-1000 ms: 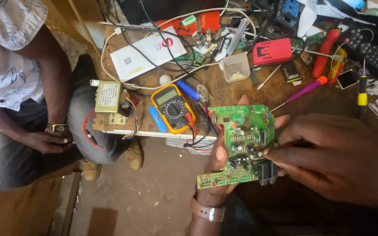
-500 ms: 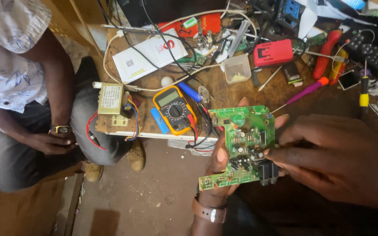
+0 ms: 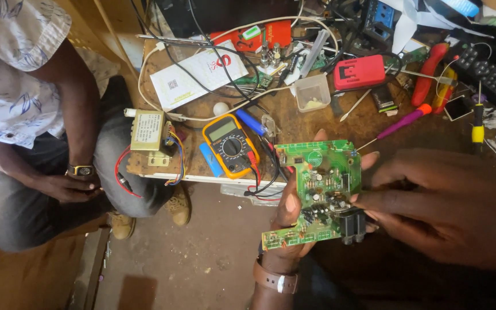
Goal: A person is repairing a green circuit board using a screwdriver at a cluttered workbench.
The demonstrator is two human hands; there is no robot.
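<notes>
A green circuit board with small components and black connectors is held up in front of me, over the front edge of the wooden bench. My left hand grips it from below and behind, a watch band on the wrist. From the right, my right hand pinches the board's right edge near the black connectors, fingers curled.
A yellow multimeter with red and black leads, a transformer, a red block, a clear plastic cup, screwdrivers and tangled cables litter the bench. Another person sits at the left, hand on knee.
The board and both hands have stayed nearly still; the view has shifted slightly. The seated person has not moved.
</notes>
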